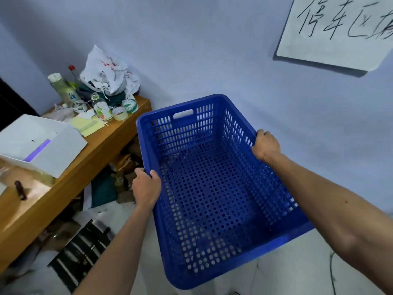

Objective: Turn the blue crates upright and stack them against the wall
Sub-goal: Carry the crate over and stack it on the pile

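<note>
Head view shows, on the left, a desk (100, 145) that carries much small clutter (102, 90). Just beside it, the left grip (146, 186) holds the left rim of the crate (212, 199), with fingers curled over the edge. The crate is already upright, open side up, between the desk and the wall (212, 50). It seems lifted above the floor (297, 262), and no other crate is visible. On the right, the right grip (265, 145) holds the opposite rim in the same way, close to the wall.

I judge three risks. Both grips sit toward the far end of the rims, so the near end could drop and the crate could tilt or slip. When the crate goes against the wall, the right fingers could be squeezed between rim and wall. A swing to the left could hit the desk edge and knock the clutter down.
</note>
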`<state>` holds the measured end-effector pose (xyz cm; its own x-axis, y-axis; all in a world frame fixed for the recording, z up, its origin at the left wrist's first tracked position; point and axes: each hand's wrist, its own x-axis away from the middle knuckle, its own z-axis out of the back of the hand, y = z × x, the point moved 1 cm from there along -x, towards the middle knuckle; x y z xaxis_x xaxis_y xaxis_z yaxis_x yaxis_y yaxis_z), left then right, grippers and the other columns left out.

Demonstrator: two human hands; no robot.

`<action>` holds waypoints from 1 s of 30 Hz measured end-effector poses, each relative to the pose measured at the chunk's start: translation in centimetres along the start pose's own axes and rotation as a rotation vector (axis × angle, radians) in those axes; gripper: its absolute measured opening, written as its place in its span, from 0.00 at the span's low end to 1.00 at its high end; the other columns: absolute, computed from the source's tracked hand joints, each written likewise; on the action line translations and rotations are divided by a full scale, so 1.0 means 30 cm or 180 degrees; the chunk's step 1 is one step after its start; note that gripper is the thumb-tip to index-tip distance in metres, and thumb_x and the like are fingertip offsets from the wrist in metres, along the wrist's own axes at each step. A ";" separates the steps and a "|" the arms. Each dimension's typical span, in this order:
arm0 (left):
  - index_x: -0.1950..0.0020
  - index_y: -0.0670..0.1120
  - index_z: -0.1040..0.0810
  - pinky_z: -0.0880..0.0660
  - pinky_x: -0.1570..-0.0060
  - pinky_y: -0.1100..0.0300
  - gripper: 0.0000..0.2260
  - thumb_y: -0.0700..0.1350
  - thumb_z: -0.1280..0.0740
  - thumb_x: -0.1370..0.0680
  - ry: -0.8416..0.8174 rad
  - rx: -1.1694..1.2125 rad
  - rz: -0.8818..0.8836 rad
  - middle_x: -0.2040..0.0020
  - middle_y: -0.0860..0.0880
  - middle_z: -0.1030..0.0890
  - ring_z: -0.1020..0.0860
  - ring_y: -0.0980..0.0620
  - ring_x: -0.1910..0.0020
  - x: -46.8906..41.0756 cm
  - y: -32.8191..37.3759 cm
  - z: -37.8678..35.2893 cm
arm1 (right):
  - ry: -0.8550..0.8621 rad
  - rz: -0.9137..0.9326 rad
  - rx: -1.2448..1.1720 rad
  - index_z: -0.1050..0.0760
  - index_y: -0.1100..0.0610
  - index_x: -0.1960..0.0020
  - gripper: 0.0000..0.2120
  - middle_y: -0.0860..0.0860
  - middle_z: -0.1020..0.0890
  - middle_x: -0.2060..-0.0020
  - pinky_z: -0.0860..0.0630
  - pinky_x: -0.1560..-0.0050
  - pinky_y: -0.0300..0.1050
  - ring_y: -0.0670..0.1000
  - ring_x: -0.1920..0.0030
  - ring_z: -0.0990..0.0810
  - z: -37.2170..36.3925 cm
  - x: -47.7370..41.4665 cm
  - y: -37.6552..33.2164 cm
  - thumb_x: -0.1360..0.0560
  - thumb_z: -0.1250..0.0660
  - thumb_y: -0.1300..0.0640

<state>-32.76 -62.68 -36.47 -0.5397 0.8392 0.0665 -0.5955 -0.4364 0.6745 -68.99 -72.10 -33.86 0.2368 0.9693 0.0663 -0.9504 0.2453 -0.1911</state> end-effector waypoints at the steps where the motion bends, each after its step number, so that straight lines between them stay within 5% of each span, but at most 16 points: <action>1: 0.36 0.40 0.32 0.29 0.60 0.54 0.15 0.48 0.40 0.18 -0.0019 -0.0033 -0.0041 0.54 0.46 0.24 0.25 0.46 0.59 0.002 0.001 0.003 | -0.0053 0.0022 0.0095 0.34 0.62 0.33 0.21 0.62 0.26 0.41 0.27 0.46 0.54 0.62 0.43 0.26 0.000 0.009 -0.001 0.24 0.36 0.58; 9: 0.34 0.44 0.36 0.20 0.63 0.48 0.18 0.51 0.40 0.20 -0.0478 0.0132 -0.0254 0.59 0.49 0.22 0.20 0.47 0.65 -0.024 -0.018 0.021 | -0.0195 0.0223 0.0898 0.32 0.62 0.35 0.21 0.61 0.32 0.36 0.33 0.36 0.55 0.62 0.36 0.33 0.008 0.147 -0.084 0.23 0.39 0.52; 13: 0.35 0.46 0.33 0.28 0.69 0.57 0.16 0.55 0.43 0.18 -0.0754 0.0253 -0.0426 0.60 0.51 0.22 0.21 0.51 0.65 -0.081 -0.067 0.051 | -0.0722 0.0268 0.0742 0.29 0.60 0.39 0.17 0.60 0.30 0.38 0.31 0.41 0.56 0.61 0.38 0.31 -0.036 0.285 -0.210 0.22 0.40 0.51; 16: 0.49 0.48 0.29 0.28 0.68 0.56 0.14 0.58 0.44 0.18 -0.0690 -0.0139 -0.1121 0.65 0.49 0.22 0.21 0.48 0.66 -0.152 -0.127 0.091 | -0.1281 0.0203 0.0309 0.31 0.57 0.60 0.12 0.57 0.28 0.57 0.29 0.55 0.53 0.57 0.58 0.29 -0.122 0.422 -0.340 0.21 0.40 0.52; 18: 0.57 0.49 0.32 0.26 0.66 0.52 0.15 0.59 0.43 0.19 -0.0531 -0.0384 -0.1879 0.66 0.49 0.24 0.22 0.46 0.65 -0.219 -0.150 0.118 | -0.1604 0.0209 -0.0017 0.34 0.57 0.64 0.15 0.54 0.30 0.67 0.31 0.62 0.53 0.55 0.67 0.34 -0.183 0.510 -0.429 0.21 0.40 0.52; 22: 0.51 0.48 0.27 0.25 0.57 0.53 0.03 0.47 0.37 0.21 -0.0479 -0.1053 -0.3053 0.54 0.48 0.28 0.26 0.47 0.54 -0.304 -0.099 0.178 | -0.1792 -0.0030 -0.0691 0.35 0.55 0.62 0.22 0.54 0.32 0.69 0.32 0.62 0.52 0.54 0.70 0.37 -0.242 0.679 -0.590 0.18 0.45 0.40; 24: 0.43 0.50 0.24 0.25 0.49 0.51 0.11 0.44 0.35 0.24 -0.0781 -0.1526 -0.3615 0.47 0.48 0.28 0.26 0.46 0.47 -0.320 -0.075 0.192 | -0.1522 -0.0255 -0.1205 0.38 0.53 0.65 0.28 0.58 0.32 0.70 0.28 0.57 0.53 0.55 0.70 0.37 -0.231 0.751 -0.666 0.23 0.51 0.29; 26: 0.34 0.52 0.26 0.30 0.38 0.50 0.19 0.46 0.34 0.26 -0.1127 -0.2078 -0.4030 0.39 0.46 0.29 0.28 0.45 0.39 -0.343 -0.068 0.195 | -0.1478 -0.0447 -0.1613 0.28 0.56 0.61 0.37 0.58 0.23 0.61 0.27 0.46 0.53 0.58 0.62 0.27 -0.194 0.803 -0.742 0.28 0.54 0.23; 27: 0.31 0.53 0.28 0.35 0.33 0.49 0.22 0.47 0.33 0.26 -0.1242 -0.2353 -0.4127 0.34 0.46 0.31 0.31 0.44 0.34 -0.351 -0.066 0.192 | -0.1538 -0.0410 -0.1585 0.23 0.58 0.52 0.41 0.56 0.22 0.55 0.27 0.44 0.52 0.57 0.56 0.24 -0.189 0.822 -0.767 0.29 0.53 0.22; 30: 0.28 0.53 0.32 0.43 0.26 0.45 0.25 0.48 0.33 0.24 -0.1399 -0.2799 -0.4242 0.30 0.44 0.34 0.38 0.43 0.27 -0.342 -0.069 0.175 | -0.1454 -0.0180 -0.0730 0.30 0.57 0.38 0.33 0.50 0.27 0.60 0.30 0.62 0.48 0.51 0.64 0.28 -0.207 0.889 -0.824 0.26 0.43 0.29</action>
<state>-22.87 -68.70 -34.69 0.7004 0.7049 0.1124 -0.6872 0.7085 -0.1609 -37.93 -52.19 -33.46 0.1256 0.8602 0.4942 -0.8580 0.3443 -0.3813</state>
